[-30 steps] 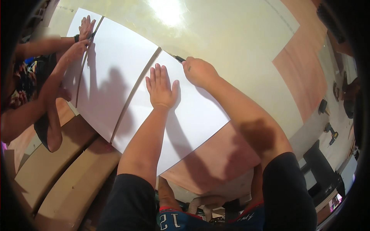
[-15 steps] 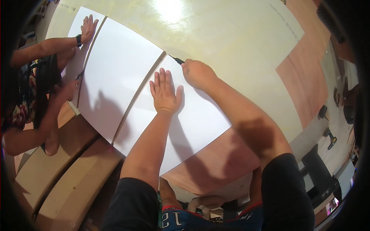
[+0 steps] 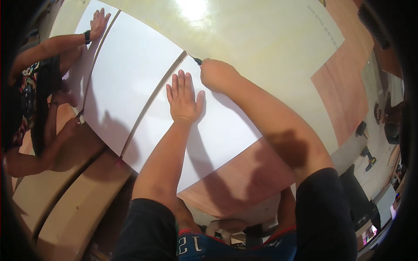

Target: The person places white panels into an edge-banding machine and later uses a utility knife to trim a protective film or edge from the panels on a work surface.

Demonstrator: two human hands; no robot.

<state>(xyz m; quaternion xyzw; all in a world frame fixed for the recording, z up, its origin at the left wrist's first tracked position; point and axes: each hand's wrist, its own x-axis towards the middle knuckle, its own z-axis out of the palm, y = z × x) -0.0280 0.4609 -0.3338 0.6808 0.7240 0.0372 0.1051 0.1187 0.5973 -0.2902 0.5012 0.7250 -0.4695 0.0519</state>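
Observation:
My left hand lies flat on a white sheet, its fingers spread and pointing away from me. My right hand is closed around a slim black pen-like tool. The tool's tip is at the sheet's far left corner; whether it is a marker or a cutter I cannot tell. A narrow brown strip runs along the left side of this sheet, just left of my left fingers. Beyond the strip lies a second white sheet.
At the left, a co-worker's hand presses on another white sheet; their other hand grips a small dark tool. A pale yellowish panel spreads behind. Reddish-brown board shows nearer me. A power drill lies at the right.
The co-worker's lower hand has slid toward the near end of the strip beside it. My right hand stays by the sheet's corner. The whole view has shifted slightly.

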